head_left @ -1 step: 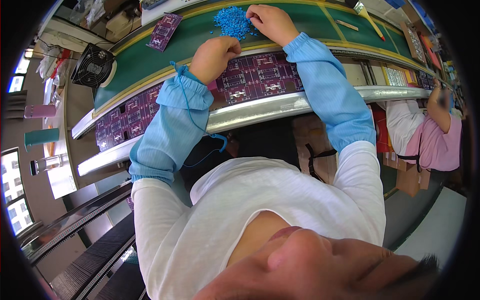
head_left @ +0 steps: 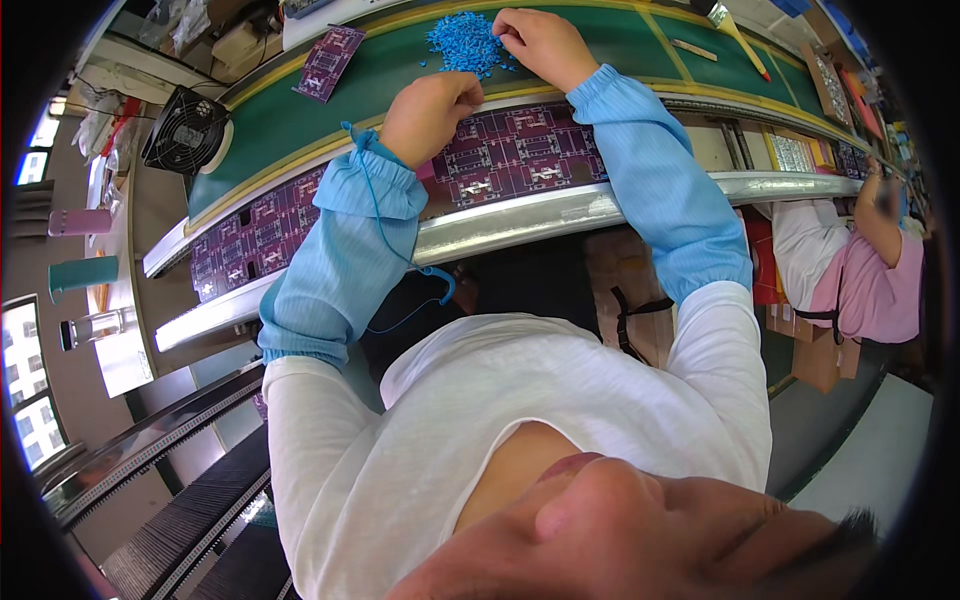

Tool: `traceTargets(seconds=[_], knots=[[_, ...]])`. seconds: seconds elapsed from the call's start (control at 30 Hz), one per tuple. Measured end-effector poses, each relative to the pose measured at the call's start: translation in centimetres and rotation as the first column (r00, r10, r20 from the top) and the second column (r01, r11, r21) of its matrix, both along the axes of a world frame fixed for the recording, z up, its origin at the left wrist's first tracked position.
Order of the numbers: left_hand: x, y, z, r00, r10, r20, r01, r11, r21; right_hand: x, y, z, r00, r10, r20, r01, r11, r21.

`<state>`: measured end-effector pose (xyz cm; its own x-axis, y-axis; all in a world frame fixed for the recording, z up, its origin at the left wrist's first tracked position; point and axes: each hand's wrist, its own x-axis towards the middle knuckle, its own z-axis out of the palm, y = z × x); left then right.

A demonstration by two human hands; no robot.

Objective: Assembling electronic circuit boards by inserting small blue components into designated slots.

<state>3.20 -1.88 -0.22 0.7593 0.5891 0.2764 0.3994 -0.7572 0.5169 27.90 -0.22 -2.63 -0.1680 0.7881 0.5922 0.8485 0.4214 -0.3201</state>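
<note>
A heap of small blue components (head_left: 464,44) lies on the green work surface (head_left: 390,62). My right hand (head_left: 547,45) is at its right edge, thumb and fingers drawn together in a pinch; anything between the fingertips is too small to make out. My left hand (head_left: 424,117) is below and left of the heap, over the far edge of a purple circuit board panel (head_left: 515,150). Its fingers are curled in, and their tips are partly hidden, so what they hold cannot be seen. A blue cord and wristband (head_left: 372,150) circle my left wrist.
Another purple panel (head_left: 262,232) sits in the metal rails (head_left: 530,218), left of my left sleeve. A smaller purple board (head_left: 328,63) rests on the green surface. A black fan (head_left: 187,130) stands left; a brush (head_left: 740,42) lies far right. A co-worker (head_left: 870,265) sits at the right.
</note>
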Motion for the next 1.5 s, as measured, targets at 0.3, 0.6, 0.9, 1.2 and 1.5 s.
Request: traceTargets(seconds=[0.3,0.6,0.9,1.2,1.5], knots=[[0.3,-0.6,0.0,0.998,0.041,-0.056,-0.037,0.997,0.074,-0.1,-0.2,0.4,0.999,0.022,-0.026,-0.022,1.0,0.013],[0.4,-0.7,0.0,0.997,0.042,-0.066,-0.034,0.993,0.114,0.1,-0.5,0.6,0.999,0.04,-0.009,-0.04,0.999,0.002],[0.7,-0.9,0.4,0.997,0.051,-0.06,-0.043,0.991,0.124,0.9,-0.2,0.1,0.988,0.139,-0.07,-0.138,0.99,0.019],[0.7,4.5,-1.9,0.963,0.263,0.054,-0.266,0.901,0.343,0.0,-0.3,0.8,0.996,0.066,-0.067,-0.066,0.998,0.003],[0.7,5.4,-2.2,0.963,0.18,0.201,-0.228,0.942,0.246,0.0,-1.3,1.6,0.999,0.029,-0.013,-0.029,0.999,-0.018]])
